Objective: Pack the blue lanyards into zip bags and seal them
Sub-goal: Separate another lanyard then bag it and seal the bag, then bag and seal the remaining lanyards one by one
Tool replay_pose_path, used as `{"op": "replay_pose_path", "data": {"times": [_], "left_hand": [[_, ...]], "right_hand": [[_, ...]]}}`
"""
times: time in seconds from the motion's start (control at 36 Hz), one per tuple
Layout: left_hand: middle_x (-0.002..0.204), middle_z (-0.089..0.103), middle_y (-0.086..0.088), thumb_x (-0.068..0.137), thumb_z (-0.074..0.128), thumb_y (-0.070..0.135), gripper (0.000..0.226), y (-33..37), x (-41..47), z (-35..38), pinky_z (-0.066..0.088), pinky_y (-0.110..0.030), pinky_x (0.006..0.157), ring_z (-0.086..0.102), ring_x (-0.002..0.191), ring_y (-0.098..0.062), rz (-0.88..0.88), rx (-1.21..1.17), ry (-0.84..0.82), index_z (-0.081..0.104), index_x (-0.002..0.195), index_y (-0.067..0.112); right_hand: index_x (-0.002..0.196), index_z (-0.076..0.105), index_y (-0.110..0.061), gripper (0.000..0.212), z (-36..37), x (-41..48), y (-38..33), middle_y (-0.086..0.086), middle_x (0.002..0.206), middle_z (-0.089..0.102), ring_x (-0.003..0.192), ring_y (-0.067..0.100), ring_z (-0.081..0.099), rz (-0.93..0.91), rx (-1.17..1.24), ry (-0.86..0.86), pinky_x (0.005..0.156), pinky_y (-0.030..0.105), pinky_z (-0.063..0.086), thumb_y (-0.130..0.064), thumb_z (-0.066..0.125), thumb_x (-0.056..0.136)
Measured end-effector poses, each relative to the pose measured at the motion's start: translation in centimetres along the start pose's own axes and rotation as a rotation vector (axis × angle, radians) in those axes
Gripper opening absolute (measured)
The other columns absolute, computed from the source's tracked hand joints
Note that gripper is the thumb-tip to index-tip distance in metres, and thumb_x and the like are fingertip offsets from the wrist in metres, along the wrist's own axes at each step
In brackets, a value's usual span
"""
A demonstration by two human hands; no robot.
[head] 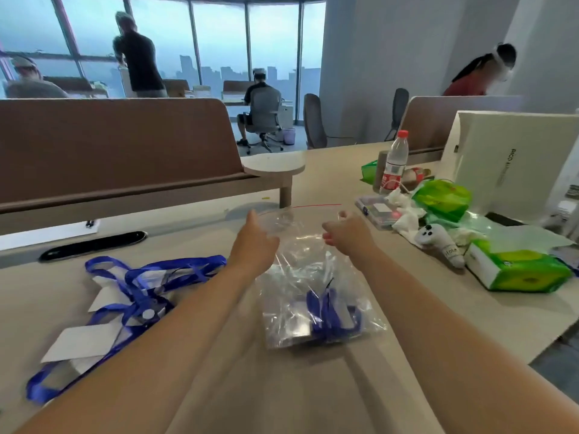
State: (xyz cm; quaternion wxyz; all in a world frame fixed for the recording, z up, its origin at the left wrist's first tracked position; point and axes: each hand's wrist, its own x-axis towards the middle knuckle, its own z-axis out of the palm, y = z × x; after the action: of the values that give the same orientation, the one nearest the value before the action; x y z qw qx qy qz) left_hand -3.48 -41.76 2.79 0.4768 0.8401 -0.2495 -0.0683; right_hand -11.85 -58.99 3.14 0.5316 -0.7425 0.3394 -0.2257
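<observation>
While your two hands stretch its mouth toward 12 o'clock, the zip bag [300, 277] lies flat on the worktop [282, 393], loaded but apparently not yet sealed. Your left hand [255, 242] curls around the mouth's 9 o'clock corner, thumb raised. Your right hand [347, 233] pinches the 3 o'clock corner, fingers folded tight. Both seem to hold film alone, though the fingertips are partly hidden.

To close it well, on this reading, first press the bag's body flat so trapped air escapes, and leave the ribbon down at the 6 o'clock end, clear of the track. Then hold one corner firm and run the thumb and forefinger of the other hand along the red zip strip [316, 205] from end to end. A stretch skipped midway, or film creased under the strip, would likely leave a gap.

You are handling clear, glossy, crinkled plastic, roomy for its load, with the thin red line marking its far edge. At the bag's 9 o'clock, well apart from it, the loose lanyards [141, 286] sprawl on the worktop: tangled blue ribbons with clear badge holders and white cards, not yet packed. The packed lanyard [329, 311] is a bunched loop of blue ribbon with something pale beside it, settled in the bag's 5 o'clock corner.
</observation>
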Motion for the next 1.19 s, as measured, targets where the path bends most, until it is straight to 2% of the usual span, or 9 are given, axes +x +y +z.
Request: {"op": "replay_pose_path", "data": {"times": [0.08,0.22,0.33,0.42,0.5,0.64,0.75,0.94,1.19], "left_hand": [[0.147,0.044,-0.015,0.093,0.059,0.019,0.089,-1.3,0.7,0.8,0.046,-0.030,0.065,0.062,0.104,-0.028,-0.023,0.070,-0.054,-0.002,0.158,0.026],[0.165,-0.011,-0.008,0.094,0.065,0.027,0.098,-2.1,0.3,1.4,0.043,-0.036,0.096,0.040,0.138,-0.035,-0.052,0.234,-0.122,-0.011,0.156,0.029],[0.157,0.024,-0.008,0.093,0.064,0.029,0.065,-2.1,-0.1,1.3,0.039,-0.027,0.090,0.050,0.126,-0.027,0.040,0.340,-0.140,0.035,0.149,0.016],[0.111,0.053,-0.004,0.092,0.062,0.025,0.022,-1.7,-0.9,1.0,0.047,-0.035,0.084,0.056,0.095,-0.019,0.092,0.385,-0.142,0.067,0.111,0.015],[0.093,0.057,-0.007,0.093,0.058,0.025,0.019,-1.3,-2.0,0.8,0.052,-0.040,0.079,0.060,0.082,-0.023,0.084,0.428,-0.132,0.069,0.089,0.010],[0.098,0.060,-0.002,0.097,0.055,0.026,0.015,-1.4,-3.2,0.9,0.048,-0.036,0.086,0.058,0.092,-0.020,0.059,0.383,-0.243,0.067,0.098,0.017],[0.120,0.062,0.001,0.096,0.057,0.027,0.027,-1.5,-3.9,1.2,0.045,-0.026,0.080,0.057,0.100,-0.015,0.070,0.271,-0.268,0.067,0.120,0.018],[0.135,0.060,0.001,0.096,0.057,0.024,0.030,-1.4,-5.9,0.0,0.041,-0.025,0.090,0.056,0.117,-0.017,0.123,0.241,-0.189,0.066,0.125,0.019],[0.116,0.067,0.003,0.096,0.056,0.026,0.022,-1.8,-10.3,-6.9,0.051,-0.032,0.087,0.061,0.103,-0.015,0.119,0.207,-0.043,0.070,0.112,0.021]], "right_hand": [[0.151,0.031,-0.011,0.074,0.6,0.3,1.0,0.017,0.136,0.056,0.118,0.033,0.061,-0.010,-0.073,-0.067,0.099,0.049,0.052,-0.022,0.066,0.086],[0.152,0.034,-0.013,0.074,1.1,0.3,2.0,0.013,0.149,0.045,0.125,0.027,0.053,-0.043,-0.169,-0.128,0.105,0.046,0.047,-0.022,0.069,0.088],[0.143,0.049,-0.008,0.056,1.3,-0.4,2.3,0.010,0.141,0.055,0.123,0.025,0.055,-0.052,-0.285,-0.155,0.105,0.035,0.044,-0.019,0.066,0.091],[0.139,0.054,-0.007,0.051,1.6,-0.8,2.4,0.010,0.137,0.059,0.122,0.025,0.057,-0.051,-0.339,-0.151,0.104,0.035,0.044,-0.021,0.064,0.091],[0.132,0.061,-0.006,0.044,1.7,-1.5,2.5,0.010,0.129,0.064,0.115,0.025,0.060,-0.049,-0.371,-0.142,0.096,0.032,0.044,-0.022,0.064,0.091],[0.120,0.067,-0.006,0.034,1.7,-2.9,2.7,0.007,0.111,0.067,0.104,0.024,0.061,-0.044,-0.408,-0.123,0.090,0.033,0.046,-0.022,0.063,0.090],[0.077,0.059,-0.017,0.012,1.2,-4.5,2.5,-0.001,0.078,0.059,0.076,0.019,0.055,-0.057,-0.448,-0.101,0.066,0.028,0.040,-0.020,0.061,0.089],[0.118,0.068,-0.006,0.030,0.6,-7.9,1.2,0.008,0.114,0.068,0.102,0.024,0.063,-0.127,-0.404,-0.074,0.084,0.027,0.044,-0.020,0.059,0.092],[0.100,0.071,0.001,0.022,5.3,-14.2,-2.8,0.019,0.100,0.072,0.096,0.034,0.064,-0.277,-0.334,-0.080,0.077,0.034,0.047,-0.015,0.058,0.093]]}}
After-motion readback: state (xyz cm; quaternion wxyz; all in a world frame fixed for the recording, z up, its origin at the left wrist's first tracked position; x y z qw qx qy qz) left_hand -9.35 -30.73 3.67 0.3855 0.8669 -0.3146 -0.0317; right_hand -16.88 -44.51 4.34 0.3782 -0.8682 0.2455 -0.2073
